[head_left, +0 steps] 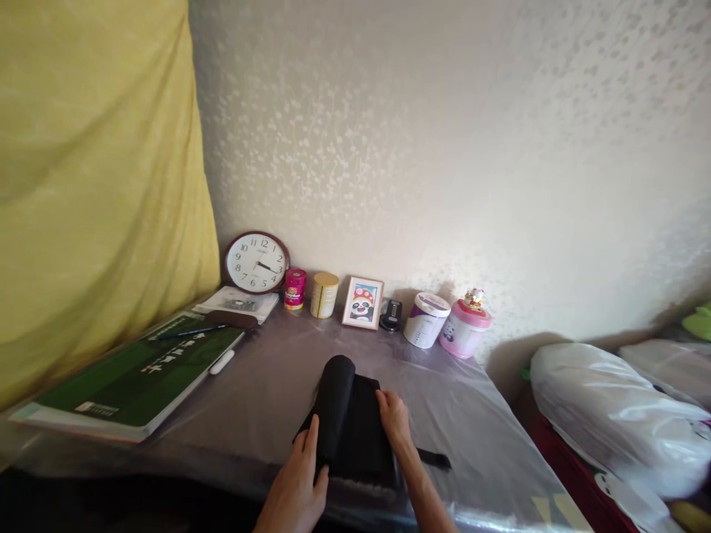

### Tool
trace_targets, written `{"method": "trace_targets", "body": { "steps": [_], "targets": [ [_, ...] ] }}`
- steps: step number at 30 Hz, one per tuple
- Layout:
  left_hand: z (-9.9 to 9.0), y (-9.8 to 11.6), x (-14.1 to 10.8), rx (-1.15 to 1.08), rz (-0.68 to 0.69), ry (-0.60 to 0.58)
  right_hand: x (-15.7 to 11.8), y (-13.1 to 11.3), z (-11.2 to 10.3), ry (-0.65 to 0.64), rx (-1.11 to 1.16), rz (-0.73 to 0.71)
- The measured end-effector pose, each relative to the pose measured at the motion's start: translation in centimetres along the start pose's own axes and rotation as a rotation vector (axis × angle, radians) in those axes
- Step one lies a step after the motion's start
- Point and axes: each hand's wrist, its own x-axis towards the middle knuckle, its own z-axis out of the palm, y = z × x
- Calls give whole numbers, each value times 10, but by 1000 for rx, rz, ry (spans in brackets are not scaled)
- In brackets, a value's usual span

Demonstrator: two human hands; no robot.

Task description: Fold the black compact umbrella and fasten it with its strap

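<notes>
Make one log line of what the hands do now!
left hand: holds near end of black roll | right hand: at right edge of flat black part | strap: sticks out right | green book: at left

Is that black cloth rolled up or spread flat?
Partly rolled: the black cloth is rolled at the left hand but lies flat by the right hand.

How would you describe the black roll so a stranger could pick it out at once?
Find the table against the wall. Near its front edge, between the left hand and right hand, is the black roll. Unlike the flat green book to its left, it's a thick tube with a flat part spread beside it.
</notes>
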Motion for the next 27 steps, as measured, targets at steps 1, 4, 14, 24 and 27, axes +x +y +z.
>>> {"method": "trace_targets", "body": {
  "steps": [1, 4, 14, 24, 27],
  "targets": [
    [-1, 2, -1, 25, -7, -10, 1, -4, -2, 0, 10, 1],
    [-1, 8, -4, 86, -29, -35, 8, -23, -6, -12, 71, 9],
    [10, 14, -5, 203, -39, -39, 13, -88, 15, -178, 301, 119],
    [13, 11, -2, 193, -56, -64, 4, -105, 33, -142, -46, -161],
    [14, 10, -1, 214, -37, -61, -4, -110, 30, -186, -75, -247]
  ]
}}
